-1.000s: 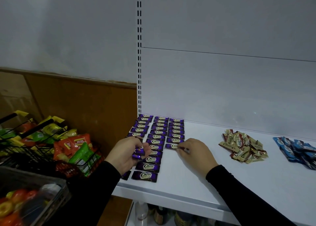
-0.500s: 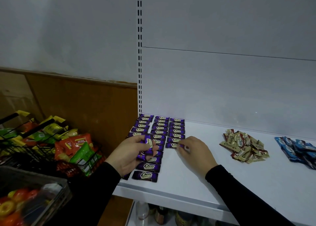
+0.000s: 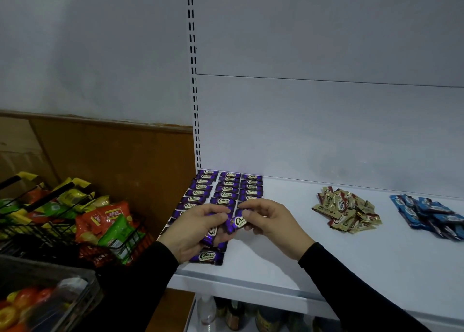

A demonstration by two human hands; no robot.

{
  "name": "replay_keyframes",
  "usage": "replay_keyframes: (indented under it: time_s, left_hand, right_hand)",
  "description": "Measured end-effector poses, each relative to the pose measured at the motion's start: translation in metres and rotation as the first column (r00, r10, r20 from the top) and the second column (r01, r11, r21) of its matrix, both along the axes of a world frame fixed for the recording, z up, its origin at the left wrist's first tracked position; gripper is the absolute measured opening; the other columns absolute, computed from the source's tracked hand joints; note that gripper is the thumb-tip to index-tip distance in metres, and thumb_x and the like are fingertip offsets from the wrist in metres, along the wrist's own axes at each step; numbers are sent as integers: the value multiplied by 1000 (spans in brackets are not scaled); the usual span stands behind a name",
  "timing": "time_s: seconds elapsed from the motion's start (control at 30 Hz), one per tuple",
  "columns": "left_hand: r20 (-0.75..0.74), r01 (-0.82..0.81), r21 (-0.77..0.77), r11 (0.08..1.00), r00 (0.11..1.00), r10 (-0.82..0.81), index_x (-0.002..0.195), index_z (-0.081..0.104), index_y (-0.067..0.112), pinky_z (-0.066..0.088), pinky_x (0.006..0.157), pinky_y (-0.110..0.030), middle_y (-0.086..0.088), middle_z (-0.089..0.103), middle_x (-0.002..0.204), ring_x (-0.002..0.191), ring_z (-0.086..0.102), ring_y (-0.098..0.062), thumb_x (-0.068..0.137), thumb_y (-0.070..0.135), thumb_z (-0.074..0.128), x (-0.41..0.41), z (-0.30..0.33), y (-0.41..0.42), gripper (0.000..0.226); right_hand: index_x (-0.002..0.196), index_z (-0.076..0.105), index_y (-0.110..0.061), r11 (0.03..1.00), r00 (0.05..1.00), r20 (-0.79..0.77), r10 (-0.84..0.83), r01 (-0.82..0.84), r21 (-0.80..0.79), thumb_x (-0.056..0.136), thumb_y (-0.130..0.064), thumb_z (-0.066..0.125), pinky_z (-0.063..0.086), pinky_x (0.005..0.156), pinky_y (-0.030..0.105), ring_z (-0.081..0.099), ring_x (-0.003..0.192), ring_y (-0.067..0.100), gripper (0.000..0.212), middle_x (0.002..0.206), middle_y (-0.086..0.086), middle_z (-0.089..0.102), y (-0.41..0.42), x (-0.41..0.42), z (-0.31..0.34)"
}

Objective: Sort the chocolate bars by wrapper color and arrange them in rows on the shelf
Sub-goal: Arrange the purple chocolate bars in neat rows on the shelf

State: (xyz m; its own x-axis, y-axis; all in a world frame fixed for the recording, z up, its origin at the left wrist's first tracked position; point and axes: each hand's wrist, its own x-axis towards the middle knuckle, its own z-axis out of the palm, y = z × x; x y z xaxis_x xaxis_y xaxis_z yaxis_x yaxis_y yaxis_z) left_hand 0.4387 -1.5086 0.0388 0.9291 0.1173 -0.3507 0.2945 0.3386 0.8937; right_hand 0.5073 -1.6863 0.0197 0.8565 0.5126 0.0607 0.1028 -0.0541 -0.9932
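Note:
Purple-wrapped chocolate bars lie in three neat rows at the left end of the white shelf. My left hand holds a small stack of purple bars above the front of those rows. My right hand pinches one purple bar at the top of that stack, between thumb and fingers. A loose heap of gold-wrapped bars sits mid-shelf. A heap of blue-wrapped bars lies at the right edge of the view.
A black wire basket of snack bags stands left of the shelf, beside a brown wooden wall panel. A clear bin with orange and yellow items is at the lower left. Bottles stand below the shelf.
My right hand has left the bar it placed in the third row and moved left to pinch a purple bar from the stack in my left hand, which rose slightly.

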Motion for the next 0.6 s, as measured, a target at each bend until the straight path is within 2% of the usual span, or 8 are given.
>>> replay_keyframes:
  time_s: [0.1,0.2,0.33,0.4,0.5,0.6]
  left_hand:
    - [-18,-14,5,1000,1000,14,112,64,-1,63,61,-33,-24,75,92,83,75,-33,98,6,58,0,-2,-1,17]
    - [-26,-21,33,999,999,22,113,65,-1,62,58,-31,-22,75,87,80,75,-31,98,3,58,2,-1,-4,16]
    - [-46,-109,99,989,992,114,112,62,2,61,65,-35,-24,73,97,79,74,-29,95,-8,55,7,-1,-2,21]
    - [-35,-154,86,984,987,158,113,59,1,60,72,-37,-26,70,103,88,73,-31,93,-15,47,9,-2,2,28]
    - [-11,-172,88,981,985,173,111,60,-4,59,73,-34,-28,66,109,100,71,-36,92,-22,40,10,-2,4,33]
    - [-12,-177,114,978,984,180,107,65,-2,58,88,-37,-25,60,115,100,72,-31,93,-20,41,9,-5,4,33]
  right_hand:
    - [94,70,-10,997,998,-48,-45,48,57,91,-8,66,50,62,23,68,70,17,5,81,9,67,-5,-1,-4]
    - [92,69,-5,993,994,-78,-74,81,90,89,-6,68,53,62,24,69,71,21,3,84,14,65,-8,-3,-6]
    - [90,70,-6,992,992,-64,-111,114,54,89,-6,68,54,64,26,69,71,22,2,84,16,65,-17,2,-12]
    - [87,71,-11,988,990,15,-143,144,-53,89,-8,69,52,64,25,67,70,20,4,81,11,69,-21,7,-17]
    - [82,72,-21,934,966,190,-173,222,-280,87,-15,70,48,69,18,65,70,6,8,81,-6,73,-23,13,-26]
    - [85,71,-25,850,914,385,-126,299,-433,89,-21,67,40,71,9,59,74,0,6,85,-12,68,-20,15,-30]
